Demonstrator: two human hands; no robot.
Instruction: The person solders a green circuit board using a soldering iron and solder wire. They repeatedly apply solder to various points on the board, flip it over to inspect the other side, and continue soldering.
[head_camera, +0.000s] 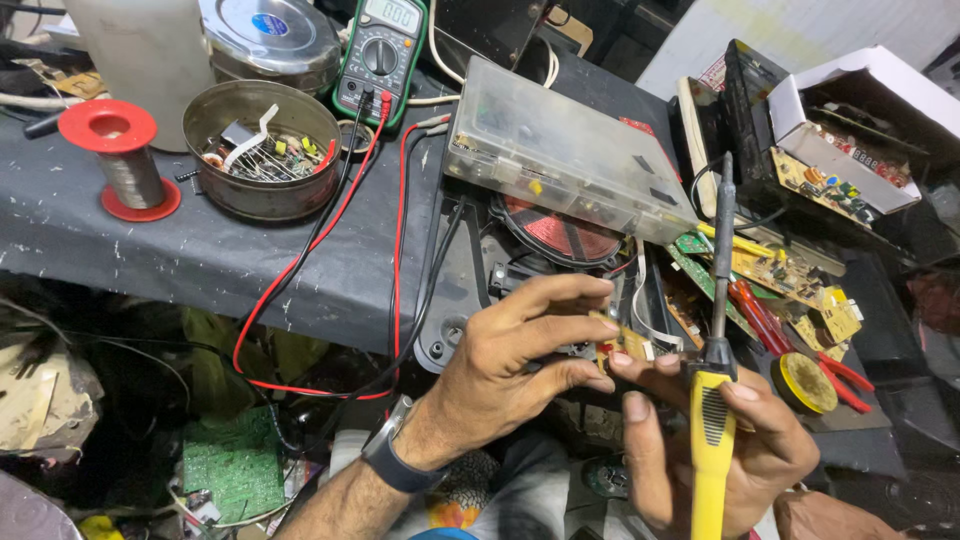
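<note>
- Small circuit board (628, 342): pinched between the fingertips of both your hands, in front of the desk (150, 240) edge, above your lap.
- Left hand (510, 360): your grip is closed on the board's left end.
- Right hand (730, 440): it touches the board's right end and also clasps a yellow-handled soldering iron (714, 400), tip up.
- Behind: red copper coil (565, 235) under a clear plastic case (560, 150); multimeter (382, 50), tin of parts (262, 150), solder spool (125, 160).
</note>
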